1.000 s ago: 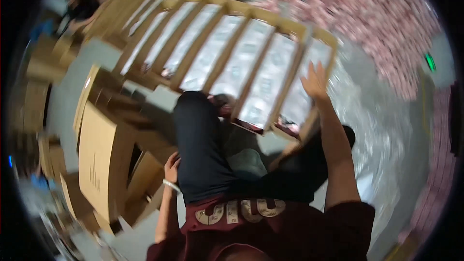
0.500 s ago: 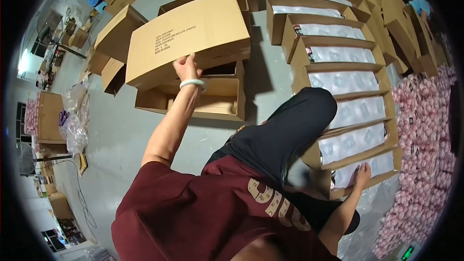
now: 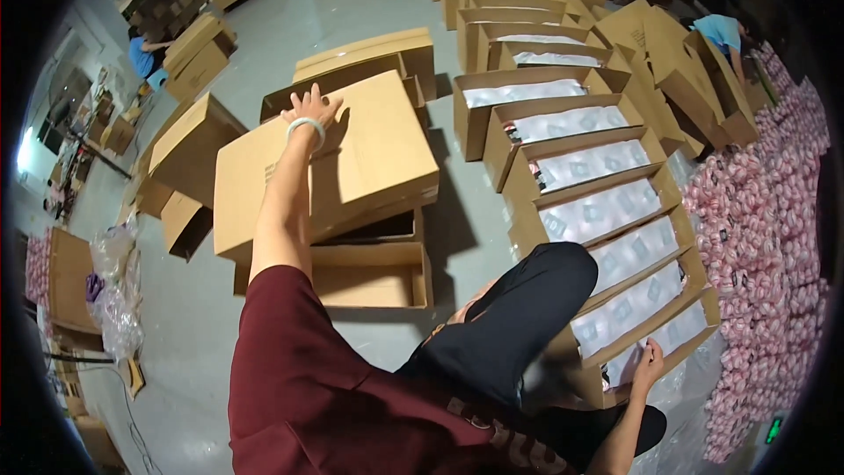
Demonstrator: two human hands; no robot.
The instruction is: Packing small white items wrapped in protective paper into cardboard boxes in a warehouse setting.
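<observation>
Flat carton (image 3: 352, 158) now lowered onto the open box (image 3: 369, 273); left hand (image 3: 309, 107) spread wide on it; right hand (image 3: 649, 361) grips the near filled box (image 3: 642, 334).

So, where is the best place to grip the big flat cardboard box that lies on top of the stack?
Probably the far edge, where the left hand already rests. The cardboard box lies flat and tilted on the open boxes, so gripping far and near long edges from above seems steadiest.

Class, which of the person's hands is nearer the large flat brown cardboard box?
Left. The left hand rests on the large flat brown cardboard box; the right hand is far off, at another box's edge.
</observation>
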